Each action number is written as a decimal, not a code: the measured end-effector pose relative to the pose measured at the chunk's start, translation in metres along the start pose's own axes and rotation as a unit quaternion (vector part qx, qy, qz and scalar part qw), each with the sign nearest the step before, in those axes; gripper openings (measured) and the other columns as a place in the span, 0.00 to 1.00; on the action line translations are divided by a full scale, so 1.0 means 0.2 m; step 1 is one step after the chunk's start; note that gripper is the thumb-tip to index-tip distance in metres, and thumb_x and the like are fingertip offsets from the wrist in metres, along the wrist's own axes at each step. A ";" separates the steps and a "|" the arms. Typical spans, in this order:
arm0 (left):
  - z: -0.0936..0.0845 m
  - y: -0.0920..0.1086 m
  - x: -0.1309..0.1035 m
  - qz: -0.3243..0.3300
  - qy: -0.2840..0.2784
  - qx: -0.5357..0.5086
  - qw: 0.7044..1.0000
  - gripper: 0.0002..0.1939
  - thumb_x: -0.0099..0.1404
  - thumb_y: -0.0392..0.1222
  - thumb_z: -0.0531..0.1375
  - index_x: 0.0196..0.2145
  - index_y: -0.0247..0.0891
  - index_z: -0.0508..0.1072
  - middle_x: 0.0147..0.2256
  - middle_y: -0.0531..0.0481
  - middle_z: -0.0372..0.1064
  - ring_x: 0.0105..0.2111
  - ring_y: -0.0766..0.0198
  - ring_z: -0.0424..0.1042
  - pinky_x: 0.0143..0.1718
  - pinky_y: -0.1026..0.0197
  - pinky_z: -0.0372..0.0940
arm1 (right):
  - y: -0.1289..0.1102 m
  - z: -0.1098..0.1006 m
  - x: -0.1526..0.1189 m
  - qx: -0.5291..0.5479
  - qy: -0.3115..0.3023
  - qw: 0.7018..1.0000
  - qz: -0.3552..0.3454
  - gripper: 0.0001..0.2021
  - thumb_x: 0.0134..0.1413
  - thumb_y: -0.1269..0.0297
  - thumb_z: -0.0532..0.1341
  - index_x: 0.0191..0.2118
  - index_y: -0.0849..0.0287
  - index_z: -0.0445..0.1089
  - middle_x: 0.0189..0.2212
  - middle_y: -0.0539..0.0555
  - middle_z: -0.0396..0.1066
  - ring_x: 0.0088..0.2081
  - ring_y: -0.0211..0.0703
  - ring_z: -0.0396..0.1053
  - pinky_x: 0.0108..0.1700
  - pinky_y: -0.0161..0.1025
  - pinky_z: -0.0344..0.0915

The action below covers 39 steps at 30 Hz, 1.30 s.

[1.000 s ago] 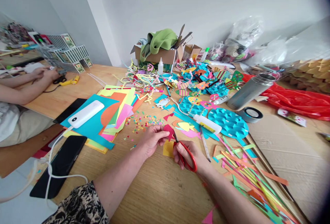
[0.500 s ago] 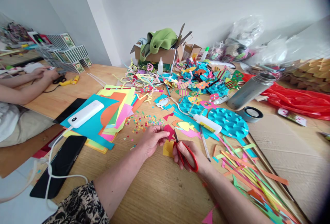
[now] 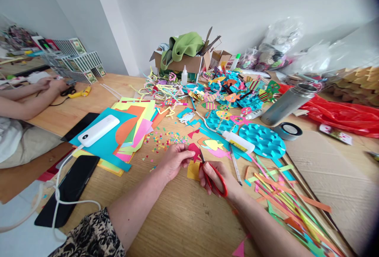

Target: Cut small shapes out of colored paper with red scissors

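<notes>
Between the thumb and fingers of my left hand (image 3: 178, 159) is a small piece of red paper (image 3: 194, 151), pinched at its left side. My right hand (image 3: 218, 176) is wrapped round the red handles of a pair of scissors (image 3: 222, 186). Their blades meet the right edge of the red paper. Under the hands lies a square of yellow paper (image 3: 193, 171), partly hidden. Just beyond, a yellow paper fish (image 3: 213, 145) rests on other cut shapes. A white glue bottle (image 3: 239, 142) lies on its side to the right, near a pen (image 3: 235, 165).
Stacked coloured paper (image 3: 118, 146) with a white power bank (image 3: 99, 130) sits left, beside a black phone (image 3: 68, 190). Paper strips (image 3: 284, 194), a steel flask (image 3: 288, 104) and blue paper discs (image 3: 262, 140) are right. Another person's hands (image 3: 53, 85) work far left.
</notes>
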<state>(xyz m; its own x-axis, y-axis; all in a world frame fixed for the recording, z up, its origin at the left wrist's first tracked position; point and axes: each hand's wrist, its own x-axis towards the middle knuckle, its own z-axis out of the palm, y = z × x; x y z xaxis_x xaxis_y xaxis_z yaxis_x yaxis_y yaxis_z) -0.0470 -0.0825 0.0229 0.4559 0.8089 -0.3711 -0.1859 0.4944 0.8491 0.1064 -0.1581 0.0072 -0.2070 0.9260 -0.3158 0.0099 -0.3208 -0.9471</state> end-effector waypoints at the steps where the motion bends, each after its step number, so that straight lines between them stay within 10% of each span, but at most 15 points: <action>1: 0.00 0.00 0.00 0.000 0.000 -0.001 1.000 0.13 0.43 0.42 0.69 0.21 0.34 0.69 0.17 0.56 0.62 0.16 0.75 0.55 0.17 0.67 0.44 | 0.00 0.00 0.00 -0.001 0.000 1.000 0.001 0.33 0.47 0.30 0.56 0.25 0.63 0.66 0.17 0.52 0.68 0.12 0.31 0.62 0.12 0.27 0.50; 39: 0.01 -0.03 -0.01 0.005 -0.018 0.047 0.999 0.13 0.46 0.45 0.67 0.21 0.34 0.69 0.16 0.55 0.61 0.16 0.73 0.56 0.17 0.66 0.45 | -0.02 0.00 -0.01 -0.033 -0.012 0.999 -0.004 0.34 0.44 0.29 0.57 0.24 0.62 0.66 0.17 0.50 0.66 0.13 0.31 0.61 0.14 0.29 0.50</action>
<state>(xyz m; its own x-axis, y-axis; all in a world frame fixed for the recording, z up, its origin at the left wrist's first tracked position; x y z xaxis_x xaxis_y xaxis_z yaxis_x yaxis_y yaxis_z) -0.0452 -0.0865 0.0195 0.4860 0.8007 -0.3503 -0.1087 0.4531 0.8848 0.1063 -0.1583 0.0111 -0.2316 0.9231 -0.3070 0.0715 -0.2985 -0.9517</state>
